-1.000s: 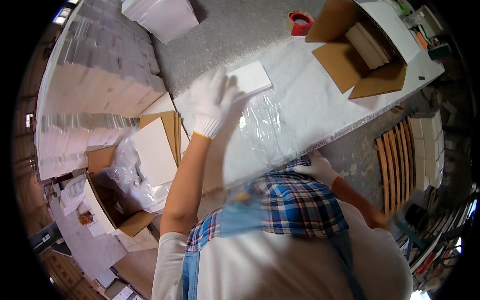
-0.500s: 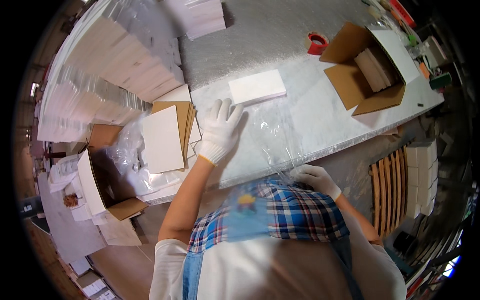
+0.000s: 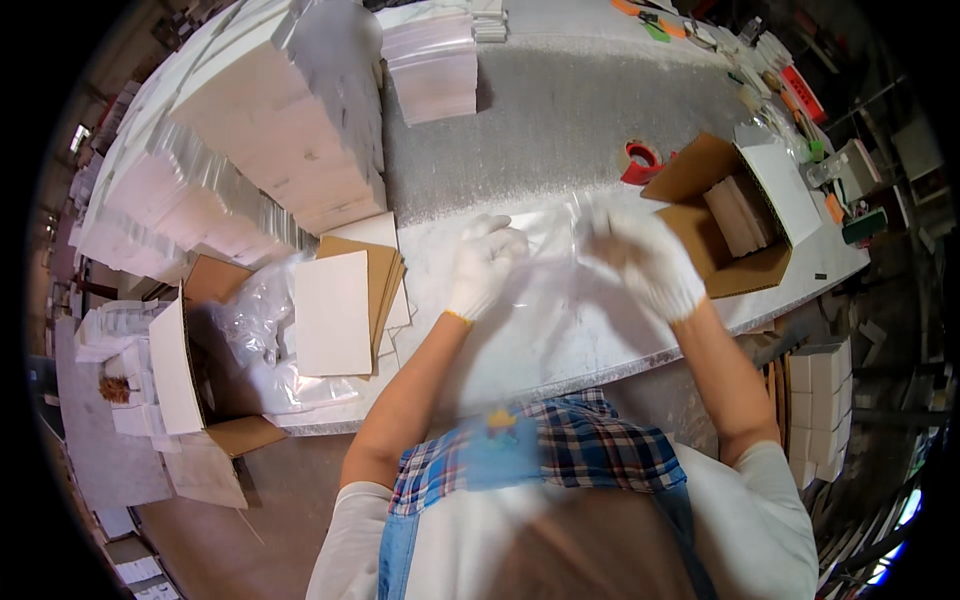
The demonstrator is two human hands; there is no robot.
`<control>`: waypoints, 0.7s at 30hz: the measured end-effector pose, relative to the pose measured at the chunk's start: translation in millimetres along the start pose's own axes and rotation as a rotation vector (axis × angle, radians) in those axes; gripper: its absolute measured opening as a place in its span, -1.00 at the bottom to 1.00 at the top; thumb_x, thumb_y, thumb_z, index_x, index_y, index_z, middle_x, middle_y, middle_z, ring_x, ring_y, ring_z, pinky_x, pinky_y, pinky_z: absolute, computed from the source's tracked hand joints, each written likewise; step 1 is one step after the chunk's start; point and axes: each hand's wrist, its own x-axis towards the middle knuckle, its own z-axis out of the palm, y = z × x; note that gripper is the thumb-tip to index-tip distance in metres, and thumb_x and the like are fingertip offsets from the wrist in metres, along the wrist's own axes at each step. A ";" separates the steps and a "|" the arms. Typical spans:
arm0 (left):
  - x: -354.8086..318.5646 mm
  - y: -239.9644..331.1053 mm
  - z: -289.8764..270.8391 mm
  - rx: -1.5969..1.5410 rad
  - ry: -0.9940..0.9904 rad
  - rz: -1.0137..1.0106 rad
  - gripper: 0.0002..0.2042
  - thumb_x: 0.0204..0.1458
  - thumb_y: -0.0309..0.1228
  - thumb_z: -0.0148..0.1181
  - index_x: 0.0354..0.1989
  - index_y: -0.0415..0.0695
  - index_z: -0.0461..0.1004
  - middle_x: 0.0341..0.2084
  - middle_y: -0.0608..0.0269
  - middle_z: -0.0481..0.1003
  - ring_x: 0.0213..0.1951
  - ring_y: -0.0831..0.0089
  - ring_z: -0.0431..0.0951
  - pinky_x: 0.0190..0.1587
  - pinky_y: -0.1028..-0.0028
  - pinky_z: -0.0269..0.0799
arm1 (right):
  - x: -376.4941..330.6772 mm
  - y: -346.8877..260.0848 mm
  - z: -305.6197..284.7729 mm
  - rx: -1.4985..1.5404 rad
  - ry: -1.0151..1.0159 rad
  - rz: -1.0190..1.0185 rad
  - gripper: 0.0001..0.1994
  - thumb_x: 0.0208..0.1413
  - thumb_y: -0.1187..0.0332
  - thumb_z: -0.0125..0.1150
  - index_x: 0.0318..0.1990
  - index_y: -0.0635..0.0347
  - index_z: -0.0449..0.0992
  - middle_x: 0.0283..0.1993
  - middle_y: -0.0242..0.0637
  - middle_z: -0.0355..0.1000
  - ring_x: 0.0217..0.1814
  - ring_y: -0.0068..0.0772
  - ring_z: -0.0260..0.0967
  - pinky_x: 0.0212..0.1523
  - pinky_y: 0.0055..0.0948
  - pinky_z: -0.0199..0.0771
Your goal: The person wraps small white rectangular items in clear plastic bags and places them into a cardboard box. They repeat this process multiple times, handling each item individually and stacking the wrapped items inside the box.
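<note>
My left hand (image 3: 487, 262), in a white knit glove, is over the marble-patterned table with its fingers curled in, at the edge of a clear plastic sheet or bag (image 3: 548, 232). Opposite it, my right hand (image 3: 650, 262), gloved too, is blurred at the fingers; they appear closed on the same plastic. A pale, bright shape lies between the hands under the plastic. The white block seen there before is mostly hidden. Left of my left hand lie flat white and brown cardboard pieces (image 3: 335, 315).
At left stand tall stacks of white slabs (image 3: 275, 130) and an open carton (image 3: 195, 350) with crumpled clear plastic (image 3: 250, 320). On the right are a red tape roll (image 3: 640, 162) and an open carton (image 3: 775, 215) holding flat pieces. The table's near edge (image 3: 560, 388) runs before me.
My right hand has come up from the near table edge to the middle, bringing the plastic over. My left hand has curled its fingers and shifted right. The view has tilted.
</note>
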 end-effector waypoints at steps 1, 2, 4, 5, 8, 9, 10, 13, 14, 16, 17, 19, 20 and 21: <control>7.2 2.3 -2.3 -0.160 -0.009 -0.215 -0.72 0.12 -0.26 0.34 -0.09 -0.17 0.71 0.00 0.00 0.61 0.08 0.17 0.54 0.10 0.23 0.45 | 29.8 -14.3 5.9 0.027 0.002 -0.087 -0.61 0.28 0.31 0.30 0.21 0.19 0.45 0.11 -0.17 0.51 0.14 -0.30 0.49 0.19 -0.23 0.54; 17.5 8.5 -5.9 -0.324 -0.016 -0.426 -0.73 0.13 -0.30 0.33 -0.08 -0.20 0.70 -0.02 -0.03 0.62 0.04 0.18 0.57 0.11 0.27 0.45 | 57.1 -29.6 13.1 0.051 0.004 -0.176 -0.52 0.29 0.29 0.30 0.31 0.16 0.40 0.20 -0.14 0.49 0.19 -0.28 0.48 0.22 -0.20 0.54; 32.7 2.6 -3.7 -0.447 0.028 -0.652 -0.73 0.16 -0.32 0.31 -0.09 -0.25 0.70 -0.12 -0.02 0.65 -0.08 0.25 0.61 0.05 0.35 0.47 | 101.5 -51.0 6.2 -0.013 0.047 -0.338 -0.43 0.31 0.25 0.26 0.42 0.17 0.30 0.27 -0.14 0.46 0.26 -0.31 0.44 0.27 -0.22 0.48; 38.5 -3.1 -1.8 -0.403 0.076 -0.668 -0.72 0.17 -0.31 0.30 -0.09 -0.27 0.69 -0.19 0.02 0.67 -0.16 0.32 0.62 -0.01 0.38 0.48 | 114.1 -55.3 5.3 -0.042 0.069 -0.418 -0.38 0.32 0.22 0.24 0.47 0.17 0.25 0.31 -0.14 0.45 0.29 -0.32 0.42 0.29 -0.23 0.45; 54.1 -2.7 1.4 -0.359 0.118 -0.727 -0.71 0.16 -0.27 0.29 -0.15 -0.29 0.70 -0.37 0.11 0.67 -0.31 0.43 0.60 -0.15 0.41 0.49 | 123.0 -36.0 -15.9 -0.452 0.299 -0.349 -0.26 0.29 0.10 0.28 0.52 0.19 0.17 0.44 -0.07 0.32 0.44 -0.14 0.31 0.38 -0.13 0.38; 58.5 3.1 1.4 -0.360 0.110 -0.753 -0.70 0.16 -0.26 0.29 -0.18 -0.29 0.70 -0.42 0.13 0.67 -0.35 0.45 0.58 -0.18 0.40 0.49 | 121.6 -13.5 -37.0 -0.574 0.363 -0.281 -0.20 0.27 0.07 0.29 0.54 0.22 0.12 0.49 -0.06 0.26 0.48 -0.12 0.25 0.43 -0.14 0.31; 60.1 -3.2 4.4 -0.347 0.087 -0.760 -0.70 0.16 -0.25 0.29 -0.20 -0.29 0.71 -0.44 0.15 0.66 -0.37 0.46 0.57 -0.20 0.40 0.48 | 117.9 14.4 -61.3 -0.699 0.423 -0.207 -0.14 0.24 0.03 0.31 0.56 0.24 0.07 0.53 -0.04 0.21 0.53 -0.11 0.20 0.47 -0.16 0.24; 55.9 -24.1 10.7 -0.354 0.066 -0.785 -0.69 0.16 -0.24 0.28 -0.23 -0.29 0.71 -0.49 0.16 0.65 -0.40 0.49 0.55 -0.25 0.39 0.47 | 98.2 67.7 -94.1 -0.634 0.440 0.029 -0.10 0.21 0.04 0.32 0.56 0.30 0.05 0.56 0.04 0.16 0.55 -0.10 0.17 0.49 -0.24 0.19; 53.8 -27.7 12.6 -0.377 0.071 -0.790 -0.70 0.17 -0.25 0.28 -0.22 -0.29 0.71 -0.48 0.15 0.65 -0.40 0.49 0.55 -0.25 0.40 0.47 | 93.0 77.4 -92.6 -0.645 0.437 0.070 -0.14 0.21 0.06 0.30 0.55 0.29 0.08 0.55 0.05 0.18 0.55 -0.10 0.18 0.49 -0.27 0.20; 51.2 -34.7 17.8 -0.444 0.101 -0.814 -0.72 0.17 -0.27 0.29 -0.20 -0.29 0.71 -0.47 0.13 0.64 -0.40 0.49 0.54 -0.26 0.41 0.46 | 95.7 89.8 -91.8 -0.723 0.421 0.135 -0.17 0.20 0.09 0.29 0.53 0.29 0.14 0.51 0.06 0.25 0.52 -0.09 0.24 0.45 -0.29 0.24; 49.3 -38.0 20.6 -0.484 0.124 -0.835 -0.73 0.18 -0.28 0.30 -0.19 -0.29 0.71 -0.47 0.12 0.64 -0.40 0.49 0.54 -0.26 0.41 0.46 | 100.9 94.5 -89.0 -0.787 0.407 0.161 -0.18 0.19 0.10 0.31 0.52 0.30 0.16 0.48 0.07 0.29 0.49 -0.10 0.29 0.43 -0.30 0.28; 48.1 -42.2 25.9 -0.500 0.151 -0.838 -0.74 0.18 -0.31 0.30 -0.18 -0.29 0.70 -0.48 0.11 0.63 -0.41 0.47 0.54 -0.27 0.40 0.45 | 111.8 100.4 -88.7 -0.877 0.375 0.185 -0.23 0.18 0.11 0.33 0.47 0.32 0.25 0.38 0.06 0.40 0.39 -0.13 0.40 0.35 -0.32 0.36; 49.4 -43.0 26.6 -0.475 0.160 -0.822 -0.74 0.19 -0.32 0.31 -0.17 -0.30 0.69 -0.48 0.11 0.63 -0.41 0.46 0.53 -0.28 0.40 0.45 | 119.1 104.7 -92.2 -0.905 0.352 0.185 -0.27 0.18 0.12 0.34 0.43 0.33 0.32 0.31 0.05 0.47 0.32 -0.15 0.46 0.31 -0.33 0.40; 50.1 -43.5 27.3 -0.450 0.169 -0.806 -0.75 0.19 -0.33 0.31 -0.16 -0.31 0.69 -0.48 0.10 0.63 -0.42 0.46 0.53 -0.28 0.39 0.45 | 123.8 107.5 -96.1 -0.934 0.328 0.185 -0.31 0.18 0.13 0.35 0.38 0.35 0.39 0.23 0.04 0.54 0.25 -0.17 0.52 0.26 -0.35 0.44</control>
